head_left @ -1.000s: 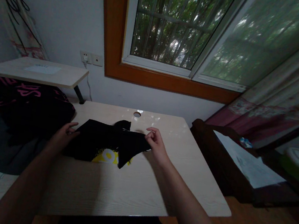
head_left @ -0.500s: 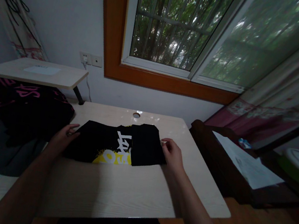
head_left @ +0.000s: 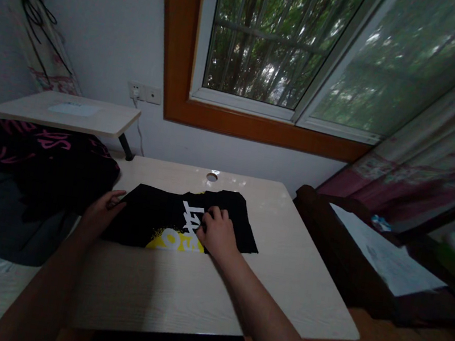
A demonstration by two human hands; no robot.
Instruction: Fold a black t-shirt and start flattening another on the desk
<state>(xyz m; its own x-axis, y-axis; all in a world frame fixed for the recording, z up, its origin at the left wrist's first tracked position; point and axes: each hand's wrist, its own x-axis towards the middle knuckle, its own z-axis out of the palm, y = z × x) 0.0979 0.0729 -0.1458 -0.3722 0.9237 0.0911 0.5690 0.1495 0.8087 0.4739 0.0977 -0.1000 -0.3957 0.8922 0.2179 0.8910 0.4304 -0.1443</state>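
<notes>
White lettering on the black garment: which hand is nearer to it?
Right. The right hand is beside the white lettering; the left hand is at the left edge of the black garment.

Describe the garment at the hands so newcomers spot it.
Below the window stands a pale table. On it, a black garment lies under the right hand. Unlike the pink-lettered clothing to its left, it bears a yellow-and-white print.

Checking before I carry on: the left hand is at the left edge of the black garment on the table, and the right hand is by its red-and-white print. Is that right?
Not the print's colour: the head view shows the print is yellow and white, not red and white. The left hand, right hand and black garment are as stated.
</notes>
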